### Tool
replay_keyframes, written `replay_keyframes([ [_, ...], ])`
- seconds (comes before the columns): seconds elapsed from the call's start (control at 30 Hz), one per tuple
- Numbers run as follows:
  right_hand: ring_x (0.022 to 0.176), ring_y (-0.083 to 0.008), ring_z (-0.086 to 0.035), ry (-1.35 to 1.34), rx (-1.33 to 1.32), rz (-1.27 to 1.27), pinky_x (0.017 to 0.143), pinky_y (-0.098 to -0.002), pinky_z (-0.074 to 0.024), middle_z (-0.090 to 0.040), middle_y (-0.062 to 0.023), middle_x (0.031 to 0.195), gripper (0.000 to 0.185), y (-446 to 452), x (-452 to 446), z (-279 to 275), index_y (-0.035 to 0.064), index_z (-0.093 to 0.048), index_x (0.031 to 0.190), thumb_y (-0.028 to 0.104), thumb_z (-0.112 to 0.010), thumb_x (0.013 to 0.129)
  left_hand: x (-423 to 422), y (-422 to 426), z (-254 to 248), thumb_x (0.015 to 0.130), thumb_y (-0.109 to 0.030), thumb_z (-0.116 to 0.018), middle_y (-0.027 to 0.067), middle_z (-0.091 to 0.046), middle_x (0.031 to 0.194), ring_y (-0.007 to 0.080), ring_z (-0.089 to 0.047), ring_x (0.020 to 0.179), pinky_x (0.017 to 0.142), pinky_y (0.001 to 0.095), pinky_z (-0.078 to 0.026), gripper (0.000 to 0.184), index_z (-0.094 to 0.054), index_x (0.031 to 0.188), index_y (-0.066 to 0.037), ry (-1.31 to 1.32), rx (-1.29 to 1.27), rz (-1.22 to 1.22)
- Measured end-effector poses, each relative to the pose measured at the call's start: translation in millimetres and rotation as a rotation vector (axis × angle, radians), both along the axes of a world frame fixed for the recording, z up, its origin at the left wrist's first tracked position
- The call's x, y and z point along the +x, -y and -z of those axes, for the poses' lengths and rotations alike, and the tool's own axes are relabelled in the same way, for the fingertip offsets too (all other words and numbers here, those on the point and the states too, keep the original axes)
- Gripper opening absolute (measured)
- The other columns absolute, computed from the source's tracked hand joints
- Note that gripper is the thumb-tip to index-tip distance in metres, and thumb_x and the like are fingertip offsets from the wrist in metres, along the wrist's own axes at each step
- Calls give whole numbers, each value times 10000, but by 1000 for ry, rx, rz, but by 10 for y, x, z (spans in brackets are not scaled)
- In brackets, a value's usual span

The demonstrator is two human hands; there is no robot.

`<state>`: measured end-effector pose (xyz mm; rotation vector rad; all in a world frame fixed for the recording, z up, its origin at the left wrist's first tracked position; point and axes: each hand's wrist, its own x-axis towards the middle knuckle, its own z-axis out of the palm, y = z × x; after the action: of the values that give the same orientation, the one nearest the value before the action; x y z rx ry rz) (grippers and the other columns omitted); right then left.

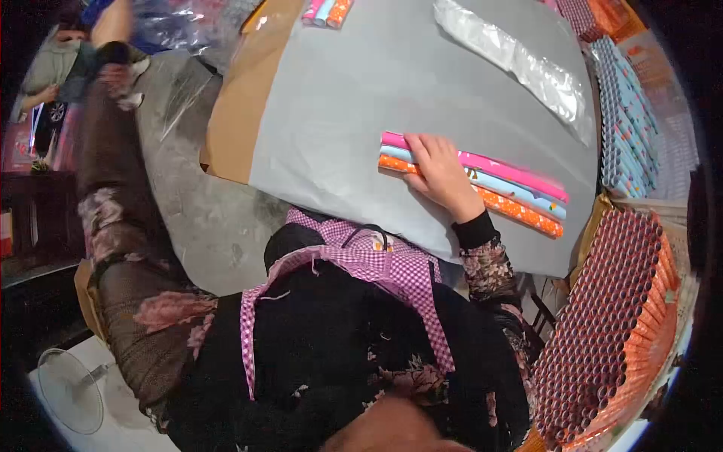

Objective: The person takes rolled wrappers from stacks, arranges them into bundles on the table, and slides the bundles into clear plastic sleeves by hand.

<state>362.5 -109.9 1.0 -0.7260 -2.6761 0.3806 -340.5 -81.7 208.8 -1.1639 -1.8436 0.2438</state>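
Note:
My right hand lies across three thin rolls of printed paper set side by side. Its fingers curl over the far side and the thumb presses at the near side. The pink roll is farthest from me, the light blue roll is in the middle, and the orange roll is nearest. Beneath them is a grey-covered work surface. My left hand reaches far out at the upper left, smeared by motion, so its fingers cannot be made out.
A clear plastic sleeve lies on the far right of the surface. Another bundle of rolls is at the top edge. Boxes of stacked dark red rolls and blue rolls stand at right. A person is at upper left.

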Motion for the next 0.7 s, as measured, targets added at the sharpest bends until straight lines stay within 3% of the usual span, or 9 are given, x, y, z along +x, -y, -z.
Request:
replay_keyframes([
  [0.07, 1121, -369, -521, 2, -18, 1, 974, -462, -420, -539, -182, 1235, 690, -20, -7, 13, 18, -464, 1357, 195, -726, 743, -1428, 286, -1000, 984, -188, -467, 79, -661, 938, 225, -648, 783, 650, 352, -517, 271, -614, 1166, -52, -338, -46, 242],
  [0.13, 1117, -373, -523, 5, -28, -2, 976, -461, -418, -541, -189, 1232, 681, -21, -32, -38, 9, -464, 1351, 206, -723, 753, -1236, 626, -1339, 1020, -205, -412, 55, -638, 1014, 182, -617, 770, 658, 334, -503, 308, -621, 1182, -48, 44, 11, 425],
  [0.27, 1114, -376, -527, -7, -17, -13, 981, -459, -420, -555, -194, 1222, 676, -47, -40, -14, -3, -458, 1353, 212, -720, 768, -1032, 731, -1062, 961, -197, -512, 123, -578, 1309, 230, -554, 1182, 949, 323, -470, 455, -487, 1389, -47, -103, -123, 411],
  [0.37, 1110, -375, -529, -8, 8, -27, 978, -460, -424, -558, -193, 1220, 681, -67, -33, 19, -2, -455, 1357, 215, -721, 769, 1399, 719, 69, 889, -92, -550, 127, -661, 1179, 317, -644, 1058, 876, 397, -534, 429, -561, 1317, -124, 46, -199, 224],
  [0.4, 1109, -373, -530, -10, -16, -27, 977, -459, -428, -558, -190, 1228, 691, -64, -41, -4, 6, -452, 1363, 220, -727, 766, 1366, 598, 652, 872, -62, -545, 110, -686, 1075, 331, -660, 963, 809, 422, -546, 378, -592, 1243, -118, 169, -212, 495],
  [0.47, 1113, -372, -529, -7, -17, -17, 979, -459, -427, -557, -188, 1227, 693, -46, -45, -2, 10, -453, 1364, 222, -729, 765, 2283, 592, 1359, 864, -40, -545, 125, -671, 1013, 354, -647, 928, 772, 437, -531, 334, -605, 1180, -127, 447, -218, 707],
  [0.5, 1117, -371, -528, -8, -9, -16, 980, -460, -427, -557, -186, 1227, 695, -50, -51, -28, 14, -453, 1365, 224, -730, 764, 2905, 702, 1264, 845, -26, -579, 147, -649, 984, 363, -634, 934, 763, 447, -523, 269, -620, 1102, -92, 592, -374, 659],
  [0.6, 1132, -369, -521, 5, -33, -8, 991, -462, -421, -554, -184, 1227, 688, -40, -66, -115, 19, -450, 1369, 210, -727, 768, 3466, 555, 2052, 853, -50, -622, 180, -626, 943, 383, -619, 914, 748, 448, -511, 119, -637, 970, -41, 956, -213, 705],
  [0.7, 1132, -372, -517, -10, -25, 6, 992, -456, -419, -554, -183, 1227, 691, -24, -85, -151, 14, -447, 1370, 190, -732, 766, 4046, 602, 2111, 888, -125, -592, 192, -619, 940, 400, -620, 896, 785, 478, -508, 121, -640, 916, -17, 1260, -173, 784],
])
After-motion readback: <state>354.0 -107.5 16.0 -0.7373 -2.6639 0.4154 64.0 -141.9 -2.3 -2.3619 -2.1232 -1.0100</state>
